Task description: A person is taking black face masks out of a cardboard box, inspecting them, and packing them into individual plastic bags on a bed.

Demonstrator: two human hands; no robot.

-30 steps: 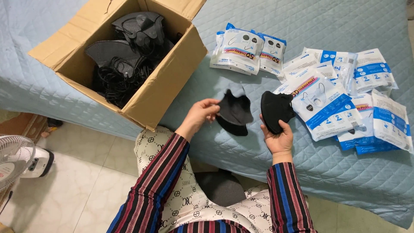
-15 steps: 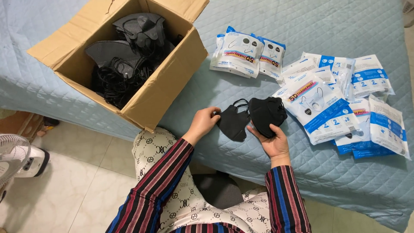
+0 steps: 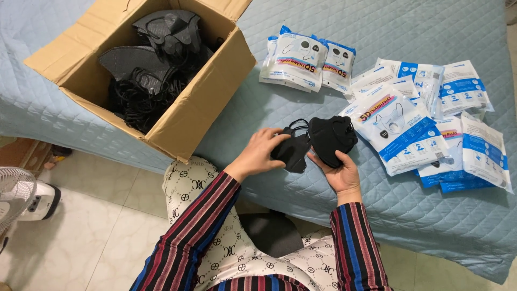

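Observation:
My left hand [image 3: 260,152] grips a folded black face mask [image 3: 292,152] by its left edge. My right hand [image 3: 338,172] cups a second black mask [image 3: 331,138] from beneath. The two masks touch edge to edge above the light blue quilted bed cover [image 3: 269,108], and their thin ear loops curl up between them. Both my sleeves are striped in red, blue and black.
An open cardboard box [image 3: 199,116] full of black masks [image 3: 151,64] sits on the bed's left. Several white and blue flat packets [image 3: 425,129] lie spread to the right, two more stand behind [image 3: 307,62]. A white fan [image 3: 21,196] stands on the tiled floor.
My hands have come together: the two masks, held apart a second ago, now meet side by side. The view has shifted slightly.

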